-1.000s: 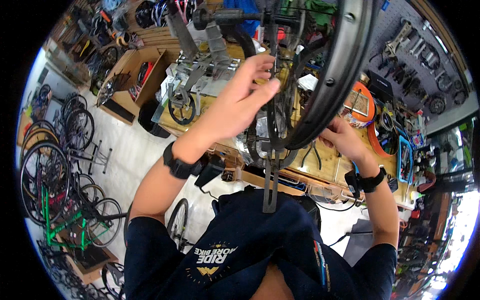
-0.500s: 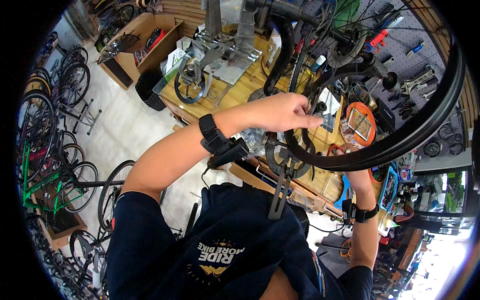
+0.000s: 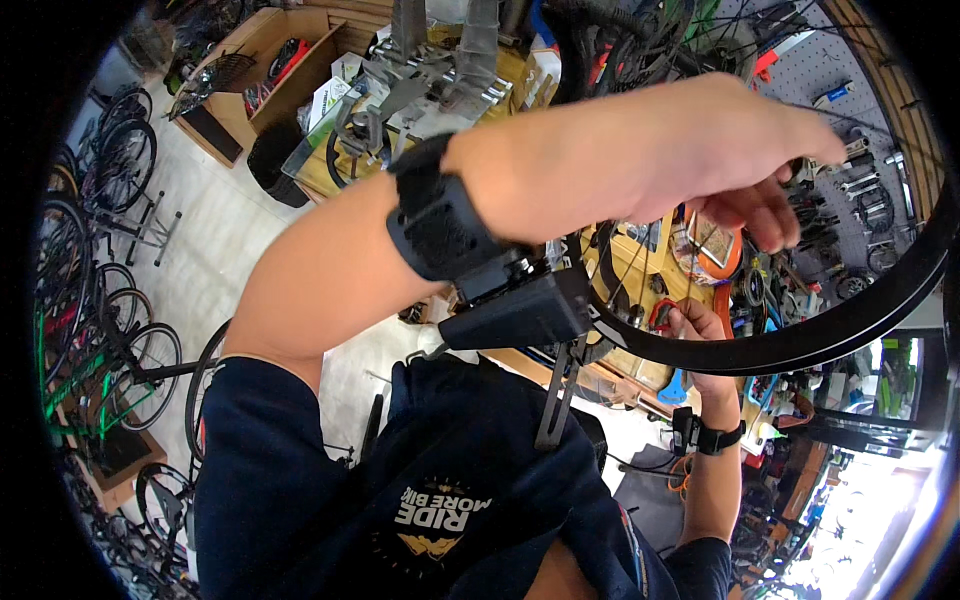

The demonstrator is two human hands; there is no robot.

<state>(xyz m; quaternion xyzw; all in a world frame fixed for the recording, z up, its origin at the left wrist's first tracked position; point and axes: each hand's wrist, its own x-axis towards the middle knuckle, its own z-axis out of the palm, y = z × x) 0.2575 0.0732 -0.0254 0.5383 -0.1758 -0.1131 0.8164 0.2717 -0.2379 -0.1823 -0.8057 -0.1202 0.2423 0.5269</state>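
Note:
A black bicycle wheel rim (image 3: 765,357) with thin spokes curves across the right side, above the workbench. My left hand (image 3: 725,150) is raised over the wheel, close to the camera and slightly blurred. Its thumb points out and its fingers hang loosely curled, with nothing visible in them. Just inside the near part of the rim, my right hand (image 3: 703,322) pinches a small red spoke wrench (image 3: 660,316) beside the spokes. Part of that hand is hidden behind the rim. A slotted grey metal arm (image 3: 562,395) of a stand rises beside the wheel.
A wooden bench (image 3: 318,172) carries a metal fixture (image 3: 470,90) and an orange round container (image 3: 708,250). Tools hang on the grey pegboard (image 3: 835,70) at the far right. Parked bicycles (image 3: 125,350) line the left, near an open wooden box (image 3: 285,75).
My left hand has swung right and up, away from the near-left part of the wheel. The rim has turned, and pale markings now show on it. My right hand still holds the red wrench.

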